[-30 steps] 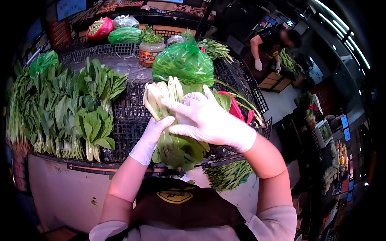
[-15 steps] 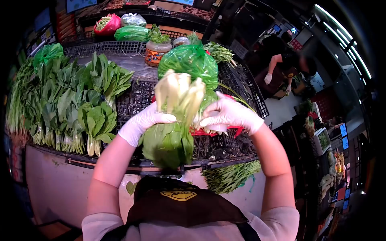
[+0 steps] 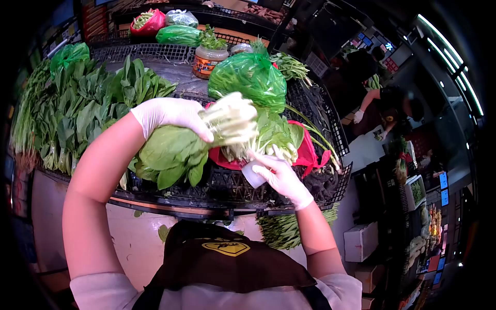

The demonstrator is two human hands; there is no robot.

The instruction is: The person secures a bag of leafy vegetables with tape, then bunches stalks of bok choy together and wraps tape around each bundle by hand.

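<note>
My left hand (image 3: 173,114), in a white glove, is wrapped round a bunch of leafy greens (image 3: 170,155). Its pale stalks (image 3: 231,120) point up and right, slightly blurred, and the leaves hang to the lower left. My gloved right hand (image 3: 276,175) grips a small white roll (image 3: 253,173), perhaps tape, beside the stalks. Behind it, more loose greens (image 3: 276,135) lie on a red bag (image 3: 309,150). A tied green plastic bag of vegetables (image 3: 247,80) stands just beyond.
Rows of leafy bunches (image 3: 77,113) fill the left of the black crate stand (image 3: 330,119). A jar (image 3: 209,61) and bagged vegetables (image 3: 178,35) sit at the back. Cut greens (image 3: 289,230) hang below the front edge. Another person (image 3: 385,101) bends at the upper right.
The bunch has swung left and tilted in my left hand, its stalks now pointing right. My right hand has moved down and slightly left, and the white roll shows more plainly.
</note>
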